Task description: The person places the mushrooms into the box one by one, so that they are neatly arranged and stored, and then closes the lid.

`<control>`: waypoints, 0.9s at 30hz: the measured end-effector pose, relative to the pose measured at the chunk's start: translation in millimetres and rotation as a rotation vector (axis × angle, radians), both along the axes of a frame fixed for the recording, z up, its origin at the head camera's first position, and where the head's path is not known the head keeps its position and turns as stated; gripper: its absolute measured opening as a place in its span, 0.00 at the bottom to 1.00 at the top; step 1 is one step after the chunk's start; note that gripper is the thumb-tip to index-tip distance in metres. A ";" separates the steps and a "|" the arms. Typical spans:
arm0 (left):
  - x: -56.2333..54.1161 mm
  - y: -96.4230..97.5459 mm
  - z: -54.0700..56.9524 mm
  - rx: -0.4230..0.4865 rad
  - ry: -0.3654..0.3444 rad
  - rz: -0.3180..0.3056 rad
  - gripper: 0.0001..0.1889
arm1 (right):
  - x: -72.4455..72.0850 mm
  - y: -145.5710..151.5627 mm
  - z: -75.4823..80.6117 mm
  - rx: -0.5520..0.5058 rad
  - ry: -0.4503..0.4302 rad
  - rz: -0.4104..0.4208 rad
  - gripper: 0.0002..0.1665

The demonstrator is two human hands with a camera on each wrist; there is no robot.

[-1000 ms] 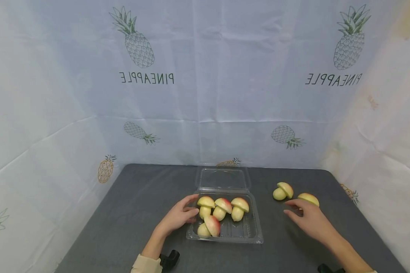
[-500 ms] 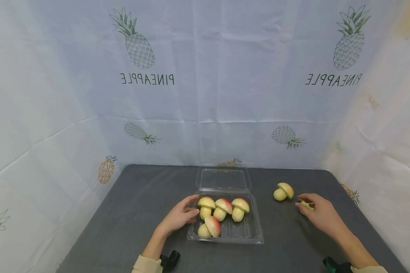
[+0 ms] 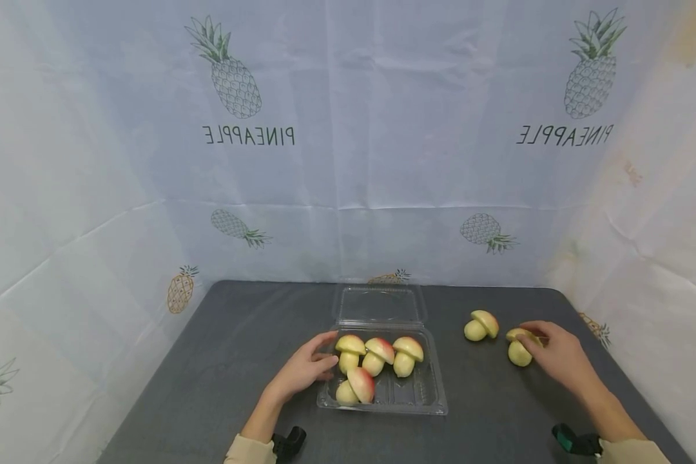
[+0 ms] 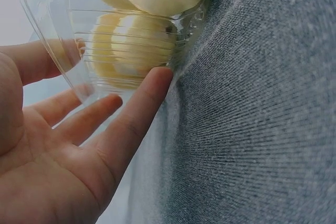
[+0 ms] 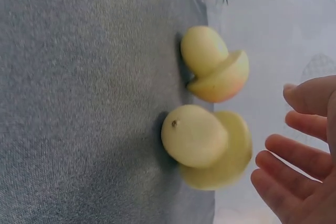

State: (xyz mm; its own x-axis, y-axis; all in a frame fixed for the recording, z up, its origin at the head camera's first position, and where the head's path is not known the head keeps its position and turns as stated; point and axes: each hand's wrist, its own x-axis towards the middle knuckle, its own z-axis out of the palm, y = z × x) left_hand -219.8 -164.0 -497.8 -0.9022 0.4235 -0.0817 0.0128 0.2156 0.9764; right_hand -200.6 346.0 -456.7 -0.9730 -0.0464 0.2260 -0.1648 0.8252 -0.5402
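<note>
My left hand lies along the left side of a clear plastic clamshell box, fingers extended. In the left wrist view, the fingertips touch or nearly touch its ribbed wall. Several yellow toy mushrooms with reddish caps lie in the box. My right hand hovers over a mushroom on the table, its thumb overlapping the cap in the head view. The right wrist view shows those fingers loosely spread and apart from this mushroom. Another mushroom lies to its left.
The box's transparent lid is folded back toward the rear. A dark grey cloth covers the table. White curtains with pineapple prints enclose the back and both sides.
My right hand has shifted rightward from the left of the nearer loose mushroom to above its right side, exposing the stem. The left hand and box stay put.
</note>
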 end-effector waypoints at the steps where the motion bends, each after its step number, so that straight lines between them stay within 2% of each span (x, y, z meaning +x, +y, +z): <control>1: 0.2 -0.1 0.1 0.000 -0.001 0.000 0.32 | -0.9 1.4 -0.7 -0.007 0.004 -0.002 0.27; 8: 0.6 0.4 0.7 0.001 0.004 -0.003 0.31 | -6.3 8.9 -9.7 -0.023 0.009 -0.035 0.30; 18: 0.8 0.3 -0.5 -0.002 0.004 -0.001 0.31 | -13.4 15.7 -23.6 -0.049 -0.066 -0.057 0.34; 27: -0.4 -0.3 -2.1 0.007 0.010 0.000 0.31 | -17.0 17.2 -29.5 -0.121 -0.141 -0.074 0.39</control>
State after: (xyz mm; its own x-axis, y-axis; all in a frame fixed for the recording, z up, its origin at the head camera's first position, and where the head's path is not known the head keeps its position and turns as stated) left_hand -220.2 -164.3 -499.9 -0.9029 0.4241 -0.0698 0.0226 0.2090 0.9777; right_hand -217.6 363.2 -486.2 -0.9952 0.0454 0.0871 -0.0222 0.7600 -0.6496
